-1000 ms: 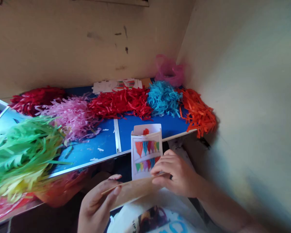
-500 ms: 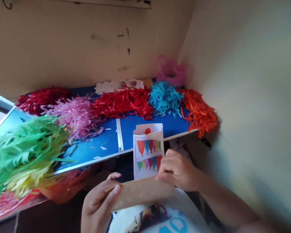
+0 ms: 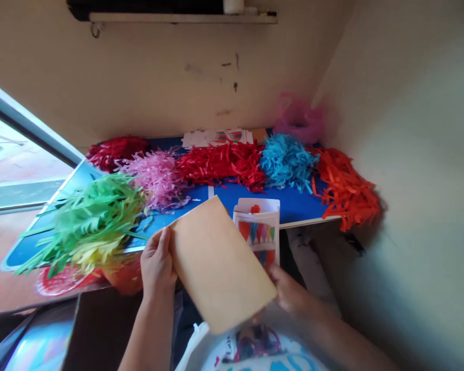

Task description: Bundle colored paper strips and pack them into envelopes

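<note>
At ten o'clock from the flat, tan, rectangular sheet of paper or card [image 3: 222, 265] that I hold, a fringed green paper bundle [image 3: 93, 221] lies on the blue-topped table [image 3: 297, 207], and at nine o'clock my left hand [image 3: 158, 262] is clamped on the sheet's edge, thumb on top. The sheet slants between my hands, partly covering a white printed card box [image 3: 261, 232] at two o'clock. My right hand [image 3: 292, 291] pinches its four o'clock edge, fingers blurred and partly hidden, with a fringed orange bundle [image 3: 348, 188] farther off at two o'clock.
</note>
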Tool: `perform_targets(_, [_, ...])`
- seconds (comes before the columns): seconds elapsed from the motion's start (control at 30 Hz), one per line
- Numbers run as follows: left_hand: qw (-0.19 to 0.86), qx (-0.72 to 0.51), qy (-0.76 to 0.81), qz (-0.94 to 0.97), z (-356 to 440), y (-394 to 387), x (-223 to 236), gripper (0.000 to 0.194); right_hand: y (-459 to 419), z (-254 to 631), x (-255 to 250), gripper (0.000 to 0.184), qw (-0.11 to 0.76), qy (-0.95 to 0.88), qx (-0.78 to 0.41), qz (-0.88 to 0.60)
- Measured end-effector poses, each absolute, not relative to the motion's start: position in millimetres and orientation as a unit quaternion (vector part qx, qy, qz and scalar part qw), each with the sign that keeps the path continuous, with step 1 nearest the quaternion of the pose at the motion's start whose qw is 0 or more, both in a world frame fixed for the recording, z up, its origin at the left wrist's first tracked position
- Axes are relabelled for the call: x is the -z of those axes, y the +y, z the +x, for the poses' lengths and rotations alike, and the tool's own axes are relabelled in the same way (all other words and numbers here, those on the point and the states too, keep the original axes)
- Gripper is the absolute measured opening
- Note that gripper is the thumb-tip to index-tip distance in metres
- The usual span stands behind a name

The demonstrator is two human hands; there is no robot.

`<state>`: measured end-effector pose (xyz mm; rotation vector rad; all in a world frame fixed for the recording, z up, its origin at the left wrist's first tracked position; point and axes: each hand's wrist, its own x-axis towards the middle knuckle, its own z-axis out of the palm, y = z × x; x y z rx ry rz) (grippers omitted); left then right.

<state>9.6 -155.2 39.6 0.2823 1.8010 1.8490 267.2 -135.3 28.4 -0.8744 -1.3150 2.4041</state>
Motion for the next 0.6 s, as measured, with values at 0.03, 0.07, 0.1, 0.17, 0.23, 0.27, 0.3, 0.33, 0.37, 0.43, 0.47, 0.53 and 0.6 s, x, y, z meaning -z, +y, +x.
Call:
perform_targets(0.03, [0.246,-0.685,0.676,0.113,5.4,-152.1,-35.0,0.052,-139.3,265.7,-27.6,0.041,0.125,-0.430,-0.837,-0.315])
perform_targets(0.07, [0.226,-0.680,0.686,0.126,0.0,-148.7,-31.1,0.052,-141.6,265.1,-27.3,0.043,0.117,-0.411,-0.846,-0.318])
perform_targets(0.1, [0.209,-0.670,0.697,0.143,-7.2,-145.0,-28.3,0.052,-142.5,265.6,-27.9,0.045,0.112,-0.405,-0.850,-0.317])
perform_targets(0.17, [0.180,-0.644,0.722,0.178,-27.4,-136.4,-27.8,0.052,-139.8,270.4,-30.9,0.047,0.130,-0.446,-0.822,-0.329])
perform_targets(0.23, [0.142,-0.613,0.748,0.212,-53.0,-126.4,-35.4,0.052,-130.5,279.9,-33.9,0.044,0.196,-0.536,-0.728,-0.379])
perform_targets(0.27, [0.119,-0.597,0.760,0.227,-65.3,-121.1,-41.7,0.053,-123.2,285.9,-34.1,0.042,0.244,-0.574,-0.663,-0.413])
perform_targets(0.3, [0.094,-0.583,0.770,0.241,-75.4,-115.8,-48.8,0.055,-114.0,292.1,-32.6,0.039,0.296,-0.597,-0.596,-0.448])
perform_targets(0.33, [0.069,-0.572,0.778,0.252,-81.6,-110.8,-55.6,0.061,-103.2,298.0,-29.4,0.037,0.348,-0.604,-0.531,-0.481])
perform_targets(0.37, [0.039,-0.562,0.782,0.267,-82.8,-106.2,-61.1,0.071,-91.3,303.1,-24.6,0.036,0.395,-0.599,-0.475,-0.509])
perform_targets(0.43, [-0.022,-0.545,0.774,0.321,-67.2,-98.8,-65.4,0.081,-66.9,308.5,-11.7,0.040,0.459,-0.581,-0.390,-0.546])
perform_targets(0.47, [-0.050,-0.528,0.762,0.372,-50.6,-96.5,-63.6,0.076,-56.1,308.1,-4.8,0.043,0.475,-0.576,-0.368,-0.554])
perform_targets(0.53, [0.016,-0.508,0.710,0.487,-5.9,-95.5,-53.2,0.053,-41.9,301.3,6.5,0.053,0.479,-0.575,-0.373,-0.549])
perform_targets(0.6, [0.186,-0.505,0.660,0.525,41.2,-99.5,-38.6,0.051,-40.7,289.9,11.3,0.065,0.464,-0.575,-0.430,-0.520])
